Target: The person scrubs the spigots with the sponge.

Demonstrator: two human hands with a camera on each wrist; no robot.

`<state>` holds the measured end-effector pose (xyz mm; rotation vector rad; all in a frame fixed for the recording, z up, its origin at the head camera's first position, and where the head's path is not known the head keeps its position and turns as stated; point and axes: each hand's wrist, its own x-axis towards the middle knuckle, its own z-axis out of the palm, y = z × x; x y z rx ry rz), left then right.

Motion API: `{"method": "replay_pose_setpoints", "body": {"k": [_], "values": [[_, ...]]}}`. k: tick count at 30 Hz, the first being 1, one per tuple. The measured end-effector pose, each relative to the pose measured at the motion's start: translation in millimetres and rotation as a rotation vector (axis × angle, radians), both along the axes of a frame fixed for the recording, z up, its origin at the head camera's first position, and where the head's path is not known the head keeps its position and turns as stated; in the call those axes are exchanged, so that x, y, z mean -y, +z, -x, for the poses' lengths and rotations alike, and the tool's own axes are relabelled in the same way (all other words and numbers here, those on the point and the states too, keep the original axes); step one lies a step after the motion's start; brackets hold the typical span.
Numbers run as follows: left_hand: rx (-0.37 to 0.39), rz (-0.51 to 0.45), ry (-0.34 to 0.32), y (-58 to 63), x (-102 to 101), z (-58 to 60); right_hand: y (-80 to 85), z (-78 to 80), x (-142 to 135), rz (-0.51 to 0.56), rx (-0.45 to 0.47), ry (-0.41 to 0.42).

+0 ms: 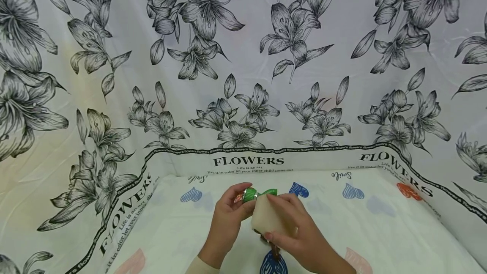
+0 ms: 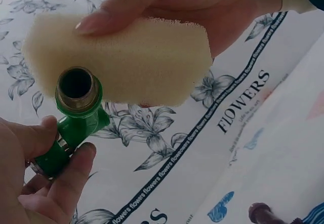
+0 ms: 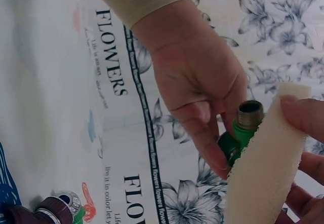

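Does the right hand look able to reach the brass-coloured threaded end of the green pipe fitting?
Probably yes: the right hand holds a cream sponge block close by, and nothing covers the threaded end.

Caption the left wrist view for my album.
Left hand holds a green pipe fitting with a brass-coloured threaded mouth; right hand grips a cream spongy block behind it.

A fitting [image 1: 250,194] is resting in the left hand [image 1: 227,211], to the left of a sponge [image 1: 266,218]. Viewed from the head, the sponge is standing in front of the fitting and partly covering it. The right hand [image 1: 304,231] is holding the sponge from the right. Below them, a small object [image 3: 55,208] is lying on the cloth [image 1: 171,231], near a printed heart [image 1: 269,266]. A curtain [image 1: 251,64] is hanging behind the cloth and is continuing along its left and right sides.
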<state>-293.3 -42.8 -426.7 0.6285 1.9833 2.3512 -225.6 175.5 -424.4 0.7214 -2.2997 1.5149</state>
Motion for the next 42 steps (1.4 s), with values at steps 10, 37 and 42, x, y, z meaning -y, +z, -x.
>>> {"method": "replay_pose_setpoints", "body": {"k": [10,37,42], "values": [[0.086,-0.077,0.029,-2.4,1,2.3,0.1,-3.4,-1,-0.013,-0.059,0.000],[0.095,-0.139,-0.095,-10.1,0,-3.0,-7.8,5.5,-10,0.070,-0.041,-0.118],[0.100,-0.123,-0.031,-8.7,2,-1.6,-5.6,0.0,-3,0.052,-0.016,-0.051]]}}
